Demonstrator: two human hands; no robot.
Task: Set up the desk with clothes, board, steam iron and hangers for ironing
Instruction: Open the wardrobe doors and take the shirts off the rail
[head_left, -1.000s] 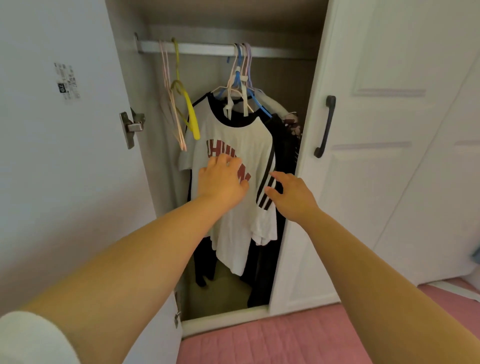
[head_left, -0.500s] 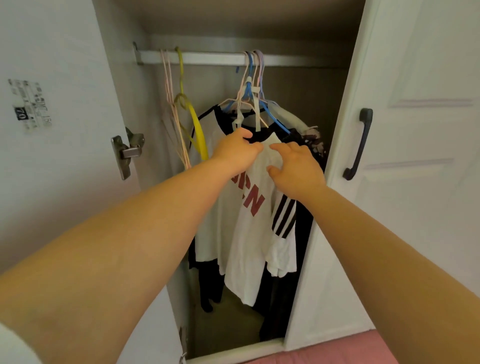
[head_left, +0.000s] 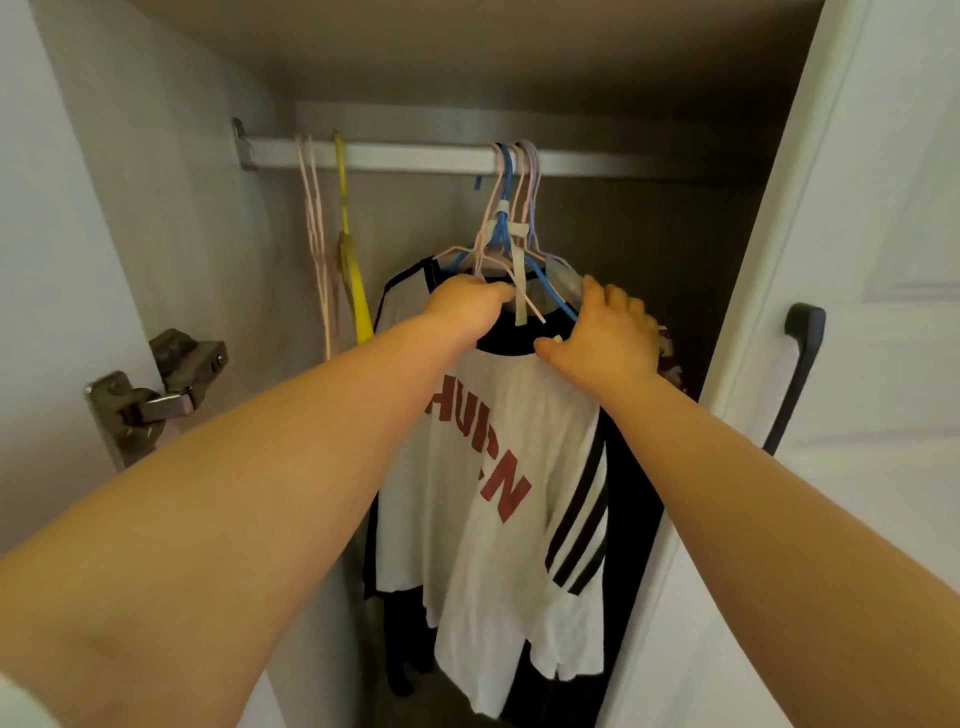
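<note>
Inside the open wardrobe, at twelve o'clock: a metal rail (head_left: 415, 158), with a bunch of hangers (head_left: 511, 228) hooked over it, blue, pink and white wires tangled so closely that counting them is not possible. Below these, a white T-shirt (head_left: 498, 499) with red letters and black sleeve stripes, hanging at the centre; lettering partly folded and covered by the left forearm, so not fully readable. Behind it, toward three o'clock, dark clothes (head_left: 636, 519), mostly hidden by the shirt and the right arm; kind and number unclear. Lower wardrobe in shadow, floor hard to make out.

At ten o'clock on the rail: a yellow hanger (head_left: 353, 280) and thin pink hangers (head_left: 317, 244), bare, hanging apart from the bunch.

Left hand (head_left: 467, 312) at the shirt's collar, fingers curled in toward the hanger necks; fingertips hidden behind the knuckles, so impossible to tell whether gripping a hanger or the collar. Right hand (head_left: 605, 338) just beside it at one o'clock, fingers bent over the shoulder of the shirt and hanger, thumb against the dark collar, grasping there.

At nine o'clock, a door hinge (head_left: 156, 395); at three o'clock, a black door handle (head_left: 797, 374).
</note>
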